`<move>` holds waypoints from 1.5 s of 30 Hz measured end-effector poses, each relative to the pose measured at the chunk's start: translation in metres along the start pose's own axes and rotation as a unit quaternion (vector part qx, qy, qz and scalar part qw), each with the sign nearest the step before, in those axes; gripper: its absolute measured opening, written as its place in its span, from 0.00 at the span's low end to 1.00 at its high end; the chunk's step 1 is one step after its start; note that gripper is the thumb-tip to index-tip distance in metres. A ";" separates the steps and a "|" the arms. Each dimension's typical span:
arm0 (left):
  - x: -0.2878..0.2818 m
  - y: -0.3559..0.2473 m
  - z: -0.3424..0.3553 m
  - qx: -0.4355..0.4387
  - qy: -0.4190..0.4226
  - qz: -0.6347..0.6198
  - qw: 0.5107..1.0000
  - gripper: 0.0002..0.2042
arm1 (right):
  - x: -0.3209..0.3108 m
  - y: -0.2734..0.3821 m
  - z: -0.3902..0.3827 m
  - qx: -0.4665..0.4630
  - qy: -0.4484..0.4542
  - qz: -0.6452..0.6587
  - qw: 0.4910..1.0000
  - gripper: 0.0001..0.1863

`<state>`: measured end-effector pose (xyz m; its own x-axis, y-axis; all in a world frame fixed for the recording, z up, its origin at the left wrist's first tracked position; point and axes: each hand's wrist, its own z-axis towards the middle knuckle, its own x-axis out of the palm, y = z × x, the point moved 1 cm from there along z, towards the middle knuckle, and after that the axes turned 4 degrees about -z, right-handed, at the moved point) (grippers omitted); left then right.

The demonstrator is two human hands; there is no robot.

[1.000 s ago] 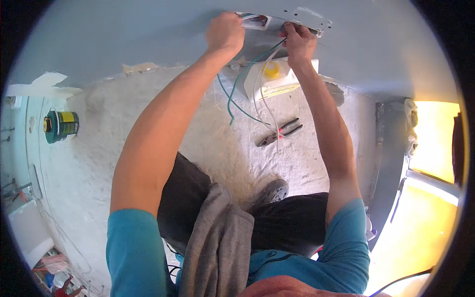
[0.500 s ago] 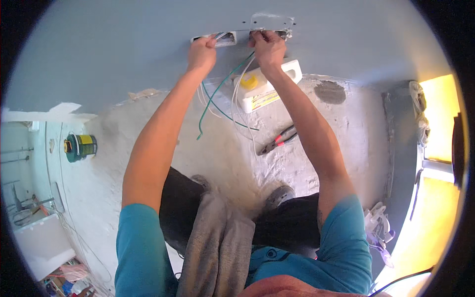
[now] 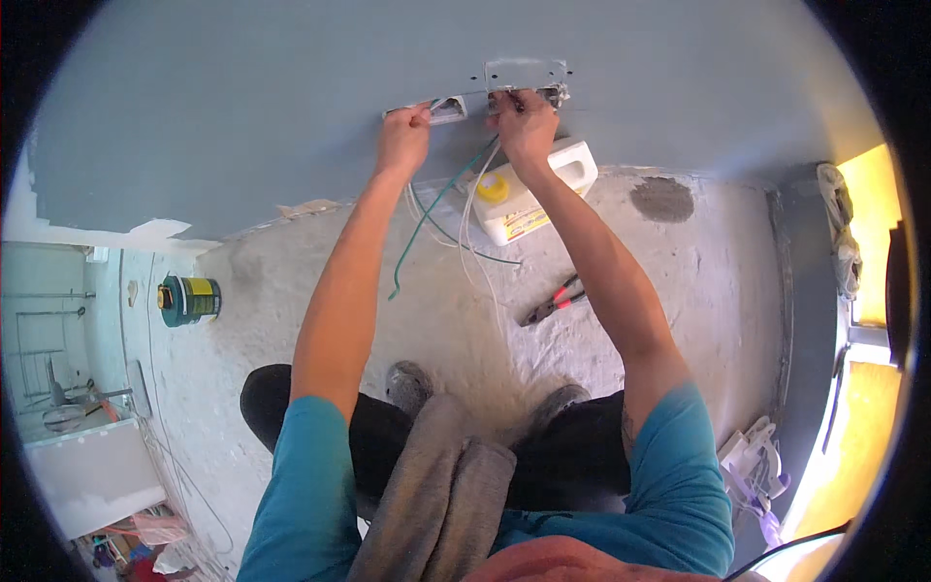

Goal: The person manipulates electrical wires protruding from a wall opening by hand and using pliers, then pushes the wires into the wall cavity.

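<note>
left hand still at wall box, fingers closed on wires, right hand, grip unclear, left shoe clearer

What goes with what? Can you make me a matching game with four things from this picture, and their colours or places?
Things:
1. Pliers
2. Jug
3. Left hand
4. Cloth

Colours and places:
A. Greyish, hanging in front of dark trousers
B. White, with a yellow cap
C. Partly red, on the floor
D. At the left opening in the wall

Right pairs: 1-C, 2-B, 3-D, 4-A
</note>
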<state>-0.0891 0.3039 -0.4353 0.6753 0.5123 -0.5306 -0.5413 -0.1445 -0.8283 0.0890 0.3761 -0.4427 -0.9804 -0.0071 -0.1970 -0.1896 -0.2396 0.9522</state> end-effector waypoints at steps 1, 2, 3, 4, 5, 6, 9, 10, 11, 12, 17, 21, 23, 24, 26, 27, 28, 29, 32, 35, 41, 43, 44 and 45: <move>0.000 -0.001 0.002 -0.037 0.014 -0.015 0.999 0.13 | 0.001 0.000 0.001 -0.001 0.001 0.001 1.000 0.10; 0.004 -0.004 0.000 -0.038 0.013 -0.016 0.999 0.13 | 0.000 -0.001 0.000 0.009 0.000 0.009 1.000 0.10; 0.009 -0.006 -0.003 -0.045 -0.011 -0.015 0.999 0.13 | -0.001 -0.002 0.000 0.018 -0.001 0.017 1.000 0.10; 0.012 -0.008 -0.006 -0.052 -0.035 -0.014 0.998 0.13 | -0.002 -0.002 0.000 0.019 -0.001 0.016 1.000 0.10; 0.013 -0.008 -0.005 -0.051 -0.038 -0.012 0.998 0.13 | -0.002 0.000 0.000 0.011 -0.004 0.010 1.000 0.09; 0.013 -0.006 -0.006 -0.062 -0.046 -0.046 0.996 0.13 | -0.001 0.003 0.000 0.004 -0.008 0.003 1.000 0.09; 0.021 -0.009 -0.014 -0.063 -0.055 -0.081 0.993 0.13 | -0.002 0.001 -0.001 0.011 -0.011 0.012 1.000 0.08; 0.024 -0.011 -0.017 -0.054 -0.059 -0.081 0.994 0.13 | -0.004 -0.002 -0.001 0.012 -0.014 0.010 1.000 0.08; 0.022 -0.008 -0.016 -0.050 -0.061 -0.077 0.994 0.13 | -0.001 0.001 0.000 0.012 -0.013 0.023 1.000 0.08; 0.019 -0.005 -0.017 0.010 -0.089 -0.040 0.995 0.14 | 0.002 0.004 0.000 0.012 -0.012 0.035 0.999 0.08; 0.026 -0.015 -0.020 0.035 -0.065 -0.013 0.997 0.19 | 0.000 -0.006 0.001 -0.005 -0.035 0.029 0.999 0.08; 0.016 -0.009 -0.012 0.085 -0.062 0.072 0.992 0.21 | 0.003 0.000 -0.003 -0.025 -0.023 0.006 0.999 0.08; 0.015 -0.010 -0.010 0.077 -0.057 0.087 0.992 0.21 | 0.002 0.000 -0.004 -0.023 -0.027 0.010 0.999 0.08; 0.018 -0.013 -0.011 0.069 -0.047 0.103 0.991 0.19 | 0.001 -0.003 -0.002 -0.021 -0.032 0.012 0.999 0.08; 0.023 -0.015 -0.012 0.061 -0.038 0.121 0.990 0.17 | 0.000 -0.004 -0.001 -0.013 -0.032 0.014 0.999 0.08; 0.023 -0.016 -0.012 0.072 -0.058 0.114 0.989 0.17 | 0.001 -0.003 -0.002 -0.005 -0.030 0.018 0.999 0.08; 0.024 -0.016 -0.012 0.083 -0.077 0.107 0.988 0.17 | 0.000 -0.001 -0.002 -0.004 -0.031 0.018 0.999 0.08; 0.025 -0.015 -0.012 0.082 -0.076 0.107 0.988 0.17 | 0.000 -0.001 -0.003 0.006 -0.024 0.022 0.999 0.08; 0.028 -0.013 -0.011 0.078 -0.092 0.108 0.987 0.18 | 0.003 0.001 -0.003 0.012 -0.021 0.034 0.999 0.08; 0.030 -0.012 -0.007 0.082 -0.116 0.115 0.983 0.20 | 0.009 -0.002 -0.003 -0.007 -0.034 0.024 0.999 0.08; 0.036 -0.019 -0.012 0.035 -0.092 0.091 0.991 0.14 | 0.007 -0.017 0.001 -0.042 -0.044 -0.038 0.997 0.09; 0.038 -0.020 -0.015 0.078 -0.126 0.086 0.985 0.11 | 0.005 -0.017 0.000 -0.052 -0.044 -0.041 0.997 0.11; 0.035 -0.015 -0.016 0.078 -0.129 0.088 0.985 0.11 | 0.005 -0.008 -0.003 -0.014 -0.027 0.001 1.000 0.10; 0.032 -0.010 -0.018 0.124 -0.179 0.059 0.974 0.10 | 0.007 0.001 -0.006 0.024 -0.010 0.042 0.999 0.08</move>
<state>-0.0537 0.3066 -0.4471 0.4063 0.7736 -0.4864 -0.7399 -0.0339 -0.6719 0.0823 0.3698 -0.4448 -0.9938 -0.0052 -0.1114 -0.1084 -0.1914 0.9755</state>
